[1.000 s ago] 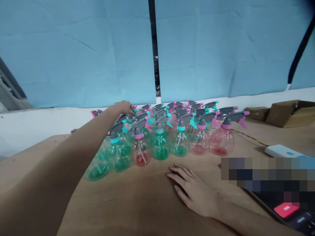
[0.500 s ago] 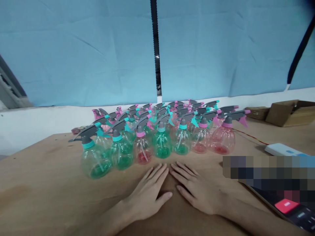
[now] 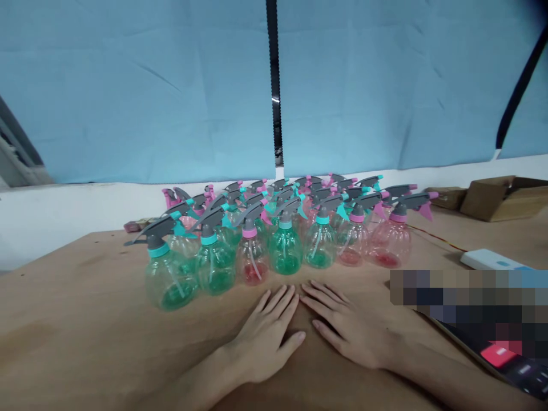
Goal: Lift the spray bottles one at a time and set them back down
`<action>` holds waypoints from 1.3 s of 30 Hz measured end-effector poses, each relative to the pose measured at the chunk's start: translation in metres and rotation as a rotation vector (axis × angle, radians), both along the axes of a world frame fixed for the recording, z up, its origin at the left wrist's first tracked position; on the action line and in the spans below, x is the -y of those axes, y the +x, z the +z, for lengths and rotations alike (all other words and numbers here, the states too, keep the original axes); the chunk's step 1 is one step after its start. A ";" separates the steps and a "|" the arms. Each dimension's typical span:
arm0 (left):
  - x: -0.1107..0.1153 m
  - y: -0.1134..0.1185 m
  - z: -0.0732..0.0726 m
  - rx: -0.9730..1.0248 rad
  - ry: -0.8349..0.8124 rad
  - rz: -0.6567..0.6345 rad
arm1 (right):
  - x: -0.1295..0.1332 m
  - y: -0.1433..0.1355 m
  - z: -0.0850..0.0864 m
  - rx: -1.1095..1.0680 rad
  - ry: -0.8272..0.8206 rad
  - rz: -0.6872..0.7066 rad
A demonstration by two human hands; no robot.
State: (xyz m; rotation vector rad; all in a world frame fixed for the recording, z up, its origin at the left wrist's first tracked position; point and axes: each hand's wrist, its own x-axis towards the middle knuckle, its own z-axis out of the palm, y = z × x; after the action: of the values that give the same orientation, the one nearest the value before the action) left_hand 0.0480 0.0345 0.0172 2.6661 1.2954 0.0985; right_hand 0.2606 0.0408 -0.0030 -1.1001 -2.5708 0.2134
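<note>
My left hand [image 3: 268, 337] lies flat on the wooden table [image 3: 85, 342], fingers spread and holding nothing. Beside it my right hand [image 3: 346, 325] rests palm down too, its fingers apart, the fingertips of both hands close together. Just beyond them stand several upright spray bottles in rows. In the front row are a clear bottle with green liquid [image 3: 171, 282] at the left end, a green one [image 3: 286, 251] in the middle and a pink one [image 3: 389, 242] at the right end. Their grey spray heads have turquoise or pink triggers. Bottles farther back are partly hidden.
An open cardboard box [image 3: 492, 200] stands at the back right. In front of it are a white device [image 3: 488, 260] and a thin cable. A dark screen [image 3: 514, 365], partly pixelated, is at the right edge. Blue sheeting [image 3: 149, 97] covers the wall behind.
The view has shifted slightly, so the bottles and both hands appear a little farther right. Both hands stay flat on the table.
</note>
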 end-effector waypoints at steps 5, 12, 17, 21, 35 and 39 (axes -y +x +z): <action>0.000 -0.001 -0.001 0.006 0.005 0.006 | 0.000 0.001 0.002 0.028 -0.018 -0.001; 0.002 0.000 0.002 0.010 0.017 0.006 | 0.001 0.001 0.003 0.008 -0.023 0.001; 0.002 0.003 0.005 -0.049 -0.003 0.019 | 0.000 0.001 0.005 0.015 -0.020 0.004; 0.002 0.003 0.006 -0.054 -0.002 0.017 | 0.000 0.002 0.004 0.022 -0.035 0.006; 0.001 0.007 0.078 0.174 0.265 -0.132 | -0.001 0.000 0.002 0.000 -0.050 -0.003; -0.060 0.006 0.170 0.322 0.617 0.116 | 0.000 -0.001 0.004 0.004 -0.049 -0.009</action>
State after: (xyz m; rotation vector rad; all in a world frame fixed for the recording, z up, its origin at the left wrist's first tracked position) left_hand 0.0537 0.0949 0.1870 2.8539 1.4839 1.0525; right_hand 0.2592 0.0405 0.0005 -1.1301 -2.5766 0.2737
